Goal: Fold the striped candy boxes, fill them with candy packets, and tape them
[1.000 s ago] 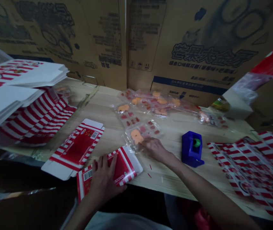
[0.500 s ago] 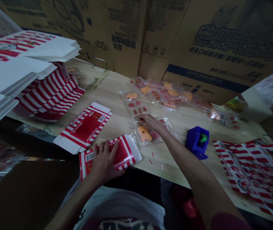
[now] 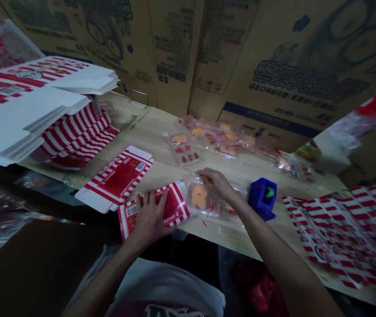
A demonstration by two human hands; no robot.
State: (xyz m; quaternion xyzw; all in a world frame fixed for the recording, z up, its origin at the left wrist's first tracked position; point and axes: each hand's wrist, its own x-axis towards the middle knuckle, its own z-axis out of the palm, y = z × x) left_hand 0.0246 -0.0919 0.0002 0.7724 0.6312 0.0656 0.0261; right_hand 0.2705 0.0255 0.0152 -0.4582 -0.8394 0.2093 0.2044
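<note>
My left hand (image 3: 151, 216) lies across a red-and-white striped carton (image 3: 174, 203) at the table's near edge, fingers on top and thumb along its near side, gripping it. Closed at the far edge of a clear packet (image 3: 198, 196) of orange and red gummy candies, my right hand (image 3: 217, 182) pinches the plastic. The packet's left edge meets the carton's right end; whether any of it is inside I cannot tell. Left of these, a second flattened striped carton (image 3: 118, 178) rests on the table.
More candy packets (image 3: 229, 138) spread along the back of the wooden table (image 3: 155, 132). A blue tape dispenser (image 3: 262, 198) stands right of my right hand. Flat striped cartons (image 3: 342, 229) cover the right side; a stack of cartons (image 3: 42, 110) fills the left. Large cardboard boxes (image 3: 168, 48) form the back.
My right hand has drawn the candy packet up against the carton's right end, and the packet has turned. My left hand stays on the carton. The view has shifted slightly.
</note>
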